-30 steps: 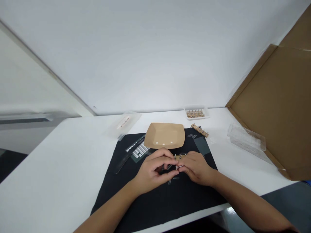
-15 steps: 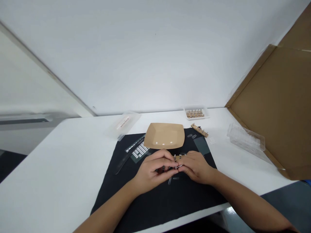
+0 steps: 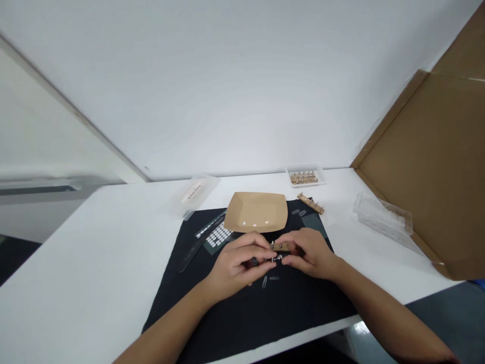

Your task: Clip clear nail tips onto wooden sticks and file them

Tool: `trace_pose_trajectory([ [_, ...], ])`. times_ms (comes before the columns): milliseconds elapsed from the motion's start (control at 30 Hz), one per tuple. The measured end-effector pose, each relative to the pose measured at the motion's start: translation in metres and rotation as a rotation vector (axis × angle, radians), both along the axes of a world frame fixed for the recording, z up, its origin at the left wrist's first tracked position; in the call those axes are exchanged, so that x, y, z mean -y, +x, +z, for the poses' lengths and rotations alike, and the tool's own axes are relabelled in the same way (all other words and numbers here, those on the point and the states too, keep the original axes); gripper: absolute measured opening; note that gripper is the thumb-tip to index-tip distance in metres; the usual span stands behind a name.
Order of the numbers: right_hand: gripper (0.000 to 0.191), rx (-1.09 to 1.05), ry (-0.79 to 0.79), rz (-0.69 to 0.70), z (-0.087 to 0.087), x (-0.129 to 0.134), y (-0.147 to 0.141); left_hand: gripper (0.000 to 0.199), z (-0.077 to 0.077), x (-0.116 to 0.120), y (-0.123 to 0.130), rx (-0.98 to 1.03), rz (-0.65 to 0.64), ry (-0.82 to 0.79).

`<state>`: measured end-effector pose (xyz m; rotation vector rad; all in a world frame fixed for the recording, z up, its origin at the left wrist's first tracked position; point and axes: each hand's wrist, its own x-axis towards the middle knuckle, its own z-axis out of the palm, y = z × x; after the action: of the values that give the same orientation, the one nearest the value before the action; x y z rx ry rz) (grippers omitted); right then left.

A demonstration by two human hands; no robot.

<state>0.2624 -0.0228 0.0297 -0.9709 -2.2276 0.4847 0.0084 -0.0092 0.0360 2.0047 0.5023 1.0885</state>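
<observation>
Far left past left hand: frosted translucent plastic pouch with red lettering (image 3: 195, 192), lies on white flat tabletop (image 3: 94, 263); nearer the hand, long curved black strip (image 3: 191, 255), then dark sheet of white oval stickers (image 3: 216, 237), both on black cloth mat (image 3: 235, 328) under the hands

Left hand (image 3: 242, 263): thumb and fingertips pinched on small shiny silver metal piece (image 3: 279, 258), which sits between the two hands, its details too small to tell; just beyond left hand, tan shallow cardboard tray (image 3: 255, 201), three small white oval pieces near its close edge

Below left fingertips: two clear narrow plastic slips (image 3: 264, 282), apart from the hand; between hands, light-brown wooden strip with small metal fittings (image 3: 280, 247)

Right hand (image 3: 312, 255): fingers curved around the wooden strip's far side, thumb just beside the metal piece, can't tell if gripping

Beyond right hand: white rectangular plastic tub of similar strips (image 3: 322, 177), another studded wooden strip (image 3: 310, 203); farther right, clear plastic box (image 3: 382, 215) beside big brown cardboard box (image 3: 435, 177)
</observation>
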Motion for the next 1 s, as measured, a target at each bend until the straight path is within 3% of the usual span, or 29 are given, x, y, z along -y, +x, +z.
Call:
trace_pose_trajectory([
  [200,0.026,0.105,0.162,-0.658,0.005,-0.019,0.023,0.018,0.001,-0.004,0.002,0.004,0.030,0.068],
  [333,0.036,0.251,0.142,-0.927,-0.009,-0.033,0.048,0.017,0.000,-0.006,0.002,-0.019,0.038,0.112],
  [467,0.043,0.324,0.015,-0.993,-0.027,-0.044,0.063,0.019,0.001,-0.008,0.001,-0.048,0.022,0.147],
  [600,0.039,0.306,-0.095,-0.984,-0.041,-0.053,0.069,0.018,0.003,-0.007,0.002,-0.068,-0.022,0.185],
  [833,0.027,0.272,-0.175,-0.934,-0.047,-0.065,0.081,0.022,0.003,-0.002,0.003,-0.101,-0.066,0.211],
  [1000,0.022,0.221,-0.146,-0.917,-0.048,-0.067,0.080,0.022,0.003,-0.001,0.003,-0.112,-0.087,0.206],
])
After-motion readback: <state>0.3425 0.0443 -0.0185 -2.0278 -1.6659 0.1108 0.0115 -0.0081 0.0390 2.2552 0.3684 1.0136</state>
